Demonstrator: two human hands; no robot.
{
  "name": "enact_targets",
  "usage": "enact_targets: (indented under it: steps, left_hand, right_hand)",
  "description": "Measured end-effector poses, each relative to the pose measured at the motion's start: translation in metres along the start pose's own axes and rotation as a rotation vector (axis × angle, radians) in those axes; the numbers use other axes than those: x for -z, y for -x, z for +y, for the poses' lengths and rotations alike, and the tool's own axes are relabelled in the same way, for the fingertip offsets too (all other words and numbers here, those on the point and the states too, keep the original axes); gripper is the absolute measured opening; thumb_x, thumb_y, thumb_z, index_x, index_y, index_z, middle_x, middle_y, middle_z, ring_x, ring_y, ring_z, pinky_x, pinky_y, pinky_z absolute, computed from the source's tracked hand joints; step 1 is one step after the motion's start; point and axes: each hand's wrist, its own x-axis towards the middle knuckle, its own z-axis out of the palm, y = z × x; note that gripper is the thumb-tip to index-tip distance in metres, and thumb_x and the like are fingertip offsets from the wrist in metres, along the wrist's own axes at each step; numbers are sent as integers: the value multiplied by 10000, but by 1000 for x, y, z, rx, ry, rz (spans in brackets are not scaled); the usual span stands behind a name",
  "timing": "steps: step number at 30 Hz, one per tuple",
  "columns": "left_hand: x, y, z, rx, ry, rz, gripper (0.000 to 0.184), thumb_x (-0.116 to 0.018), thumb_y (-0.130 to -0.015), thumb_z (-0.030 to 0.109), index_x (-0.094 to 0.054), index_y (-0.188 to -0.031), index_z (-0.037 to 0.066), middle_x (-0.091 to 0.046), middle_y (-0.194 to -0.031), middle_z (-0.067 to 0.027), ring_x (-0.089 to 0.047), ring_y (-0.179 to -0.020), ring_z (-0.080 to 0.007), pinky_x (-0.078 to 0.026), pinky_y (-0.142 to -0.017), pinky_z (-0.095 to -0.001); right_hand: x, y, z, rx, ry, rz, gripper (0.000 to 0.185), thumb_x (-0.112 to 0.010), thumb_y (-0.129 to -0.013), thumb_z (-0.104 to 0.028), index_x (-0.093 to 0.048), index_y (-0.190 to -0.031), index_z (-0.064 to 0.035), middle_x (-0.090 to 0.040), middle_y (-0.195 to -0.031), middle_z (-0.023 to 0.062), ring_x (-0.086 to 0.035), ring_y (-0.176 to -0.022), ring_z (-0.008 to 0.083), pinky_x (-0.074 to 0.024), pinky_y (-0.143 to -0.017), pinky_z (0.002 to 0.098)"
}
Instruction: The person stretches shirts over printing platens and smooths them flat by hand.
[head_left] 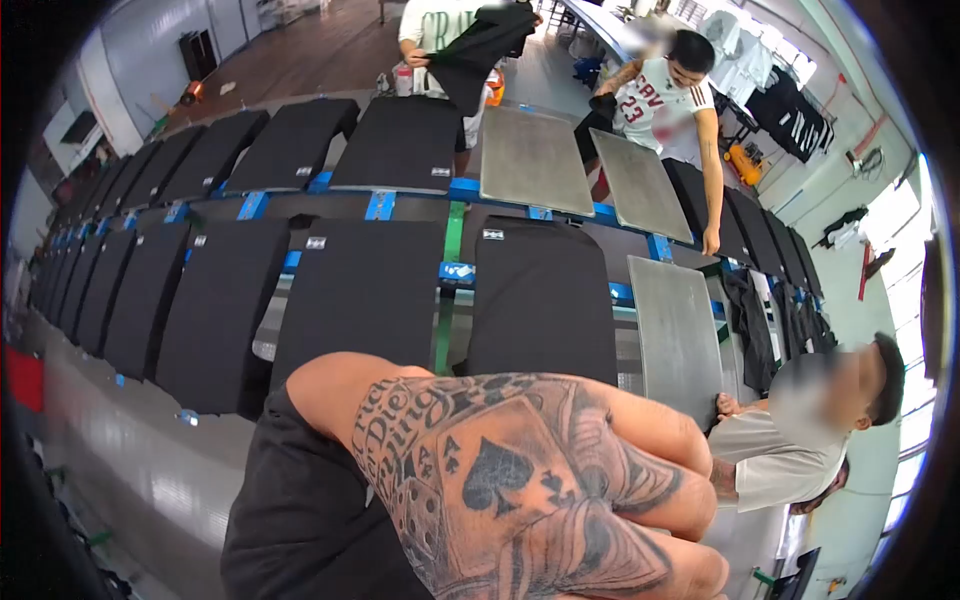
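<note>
Tattooed left hand (565, 490) hovers before a black garment (540, 305).

Black rectangular cloth garment (545, 300): matt, smooth, slight creasing. Bare grey rectangular metal-looking plate (535, 160): low sheen, faintly streaked. Blue, apparently painted metal bracket (458, 272): finish patchy, whitish marks. Brown wood-look floor (310, 55): light gloss.

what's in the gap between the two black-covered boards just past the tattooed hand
The head view shows a green bar in that gap, with a blue piece lying across it.
</note>
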Motion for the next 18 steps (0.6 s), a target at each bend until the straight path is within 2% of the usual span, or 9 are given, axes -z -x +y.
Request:
enact_targets:
  steps: [3, 4, 6, 10, 12, 13, 15, 17, 18]
  left_hand:
    - [-34, -28, -27, -6, 74, -50, 309, -582, -791, 114, -590, -1067, -24, -617, -1007, -112, -635, -893, -205, -512, -850, -343]
    - [-46, -38, -35, -5, 93, -59, 310, -580, -790, 114, -590, -1067, -26, -616, -1005, -112, -635, -895, -205, -512, -853, -343]
    - [-64, -56, -52, -7, 102, -88, 313, -577, -788, 113, -589, -1067, -30, -616, -1001, -111, -634, -898, -205, -511, -858, -341]
    - [-100, -80, -85, 2, 143, -117, 319, -570, -784, 111, -588, -1067, -37, -615, -992, -109, -634, -905, -205, -509, -867, -338]
    - [-117, -87, -97, 18, 155, -109, 322, -567, -782, 110, -587, -1066, -40, -614, -988, -108, -633, -908, -206, -508, -872, -336]
    - [-124, -88, -99, 31, 145, -108, 322, -567, -782, 110, -587, -1066, -40, -614, -988, -108, -633, -908, -206, -508, -872, -336]
    - [-137, -91, -98, 215, 77, -123, 339, -541, -776, 110, -580, -1060, -71, -599, -950, -98, -627, -930, -209, -499, -902, -316]
    - [-141, -105, -103, 154, 43, -169, 373, -549, -753, 103, -578, -1077, -79, -622, -958, -108, -639, -913, -233, -516, -884, -352]
    - [-145, -121, -99, 153, -2, -111, 272, -629, -772, 144, -665, -999, -3, -665, -920, -83, -639, -809, -188, -523, -759, -316]
  right_hand:
    - [-9, -9, 21, -5, -22, -35, 558, -507, -908, -448, -434, -1264, -24, -543, -1198, 185, -554, -1078, 315, -420, -938, 472]
    - [43, 1, -2, -9, -20, -49, 573, -500, -913, -454, -421, -1283, -24, -535, -1218, 188, -549, -1095, 319, -415, -950, 477]
    - [64, 51, -65, 9, 1, -68, 602, -486, -923, -467, -395, -1322, -25, -520, -1258, 193, -538, -1129, 328, -405, -976, 487]
    - [105, 63, -68, 12, 44, -118, 662, -459, -944, -493, -344, -1399, -27, -489, -1338, 203, -517, -1198, 345, -384, -1026, 507]
    - [79, -10, 66, 1, 87, -151, 693, -445, -954, -506, -318, -1438, -28, -474, -1378, 208, -507, -1232, 354, -374, -1051, 518]
    - [50, -63, 97, 1, 113, -169, 708, -438, -959, -513, -305, -1457, -28, -466, -1398, 211, -501, -1250, 358, -369, -1064, 523]
    - [98, -76, 87, 36, 151, -182, 693, -442, -953, -503, -317, -1445, -31, -473, -1379, 207, -507, -1233, 356, -373, -1049, 519]
    - [123, -99, 63, 98, 197, -187, 663, -451, -942, -484, -339, -1420, -38, -488, -1342, 200, -517, -1199, 352, -383, -1020, 512]
    - [133, -111, 50, 133, 215, -187, 648, -455, -936, -475, -351, -1408, -42, -496, -1323, 196, -523, -1182, 349, -387, -1006, 509]
